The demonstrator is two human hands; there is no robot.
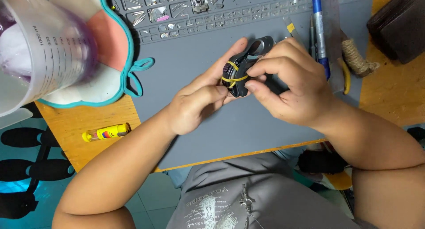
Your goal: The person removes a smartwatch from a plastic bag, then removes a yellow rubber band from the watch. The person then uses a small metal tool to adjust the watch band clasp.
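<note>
Hidden, cropped, too small to read

Black device (241,72): lower right part covered by right hand (292,89), back by left hand (201,105); measuring jug (42,52) upper left cut by frame edge, blurred; dark case (400,25) upper right cropped; small metal bits (177,7) in mat (248,123) trays along top too small to tell apart.

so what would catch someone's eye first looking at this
Both hands meet at the centre over the grey mat: the left hand and right hand hold a small black device wrapped in yellow rubber bands. At upper left stands a clear measuring jug; a yellow lighter lies on the wooden table.
</note>
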